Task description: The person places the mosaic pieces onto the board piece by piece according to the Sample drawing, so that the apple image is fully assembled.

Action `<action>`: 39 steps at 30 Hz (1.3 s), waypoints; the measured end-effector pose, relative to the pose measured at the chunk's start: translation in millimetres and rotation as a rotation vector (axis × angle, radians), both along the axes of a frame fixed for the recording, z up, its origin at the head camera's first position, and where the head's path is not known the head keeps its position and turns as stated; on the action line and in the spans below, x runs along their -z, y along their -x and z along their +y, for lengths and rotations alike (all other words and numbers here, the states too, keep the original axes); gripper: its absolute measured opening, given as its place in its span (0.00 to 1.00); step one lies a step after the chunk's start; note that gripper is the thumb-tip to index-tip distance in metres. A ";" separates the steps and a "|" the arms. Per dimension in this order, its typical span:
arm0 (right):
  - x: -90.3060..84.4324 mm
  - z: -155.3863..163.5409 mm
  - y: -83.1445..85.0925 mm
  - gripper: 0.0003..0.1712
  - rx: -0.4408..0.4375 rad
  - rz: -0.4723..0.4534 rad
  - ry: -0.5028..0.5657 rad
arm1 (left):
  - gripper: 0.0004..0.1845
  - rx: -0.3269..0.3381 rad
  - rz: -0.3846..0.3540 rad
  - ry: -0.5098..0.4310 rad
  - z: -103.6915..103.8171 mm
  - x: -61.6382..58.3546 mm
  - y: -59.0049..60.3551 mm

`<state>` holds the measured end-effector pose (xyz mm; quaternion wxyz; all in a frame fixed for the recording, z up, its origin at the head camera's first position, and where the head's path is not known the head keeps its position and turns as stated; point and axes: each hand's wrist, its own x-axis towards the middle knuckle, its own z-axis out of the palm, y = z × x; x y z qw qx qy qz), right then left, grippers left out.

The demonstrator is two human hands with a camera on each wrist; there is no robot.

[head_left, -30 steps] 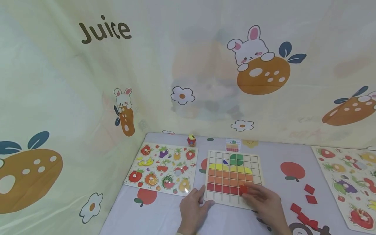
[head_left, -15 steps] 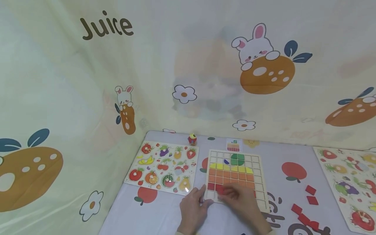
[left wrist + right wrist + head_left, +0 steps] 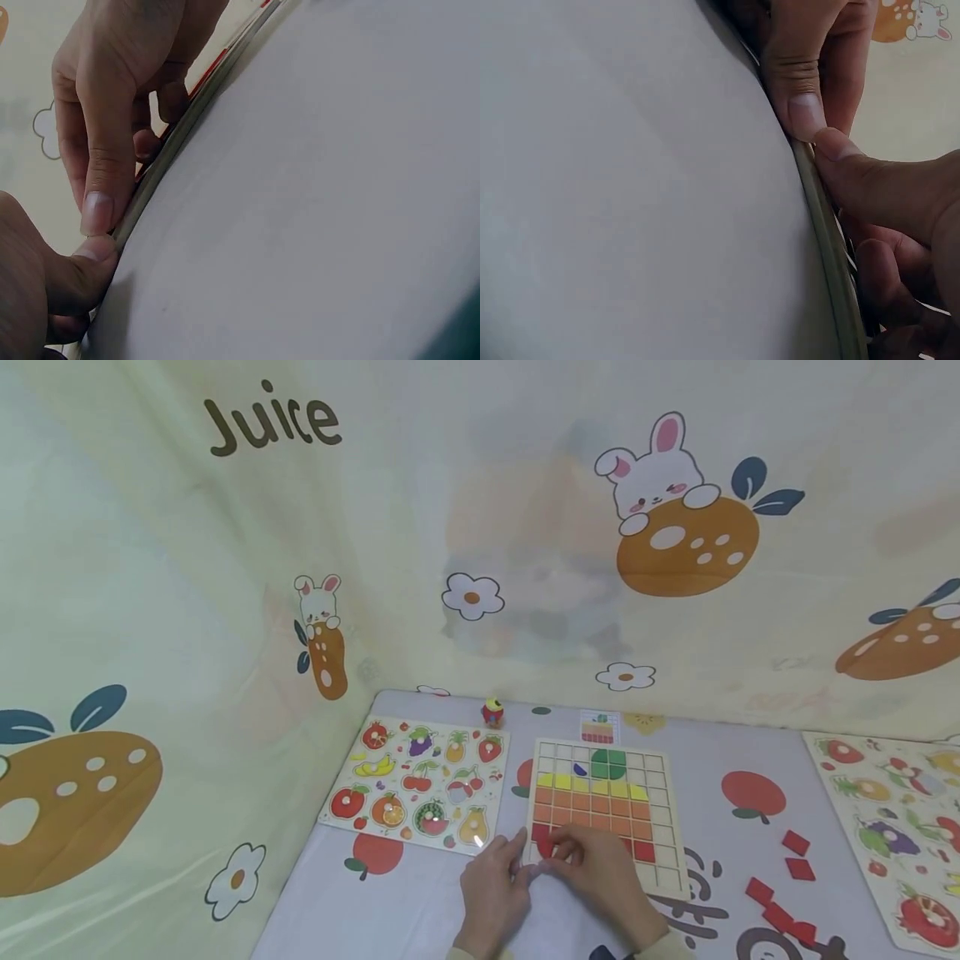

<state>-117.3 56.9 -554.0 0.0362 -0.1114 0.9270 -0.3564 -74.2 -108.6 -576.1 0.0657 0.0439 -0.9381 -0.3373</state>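
Note:
A wooden grid board (image 3: 667, 827) lies in the middle of the table, with red, orange, yellow, green and blue tiles in its cells. My left hand (image 3: 491, 889) grips its lower left corner, thumb at the near edge. Over the lower left cells, my right hand (image 3: 600, 868) has its fingers curled at a red tile (image 3: 547, 845), partly hidden beneath them. Both wrist views show the two thumbs meeting at the board's edge (image 3: 821, 217); the left thumb (image 3: 94, 251) lies against the right thumb (image 3: 99, 210).
Several loose red tiles (image 3: 778, 917) lie to the right. Fruit puzzle boards stand on both sides, one left (image 3: 420, 785) and one right (image 3: 892, 827). Behind the grid board are a small pattern card (image 3: 599, 727) and a little red and yellow figure (image 3: 492, 712).
My right hand has moved left across the board with a red tile, from the right end of the red row to the lower left corner beside my left hand. The left hand has stayed put.

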 end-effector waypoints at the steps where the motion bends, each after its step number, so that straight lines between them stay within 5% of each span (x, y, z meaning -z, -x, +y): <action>1: 0.1 -0.4 0.2 0.18 0.001 0.003 -0.008 | 0.26 0.001 -0.003 -0.001 0.2 -0.1 0.3; 15: 2.3 3.4 0.8 0.15 0.009 -0.037 0.046 | 0.25 0.020 -0.053 -0.029 -1.6 -1.4 2.7; 24: 3.6 -3.9 -3.2 0.11 0.003 0.076 -0.040 | 0.25 0.015 -0.062 -0.036 -1.3 -0.6 2.7; 32: 3.6 -3.1 -5.8 0.09 0.025 0.083 -0.033 | 0.25 0.016 -0.055 -0.039 -0.8 -0.6 1.5; 39: 3.3 -5.2 -4.8 0.06 0.007 0.140 -0.061 | 0.25 0.013 0.005 -0.012 -2.7 1.4 0.9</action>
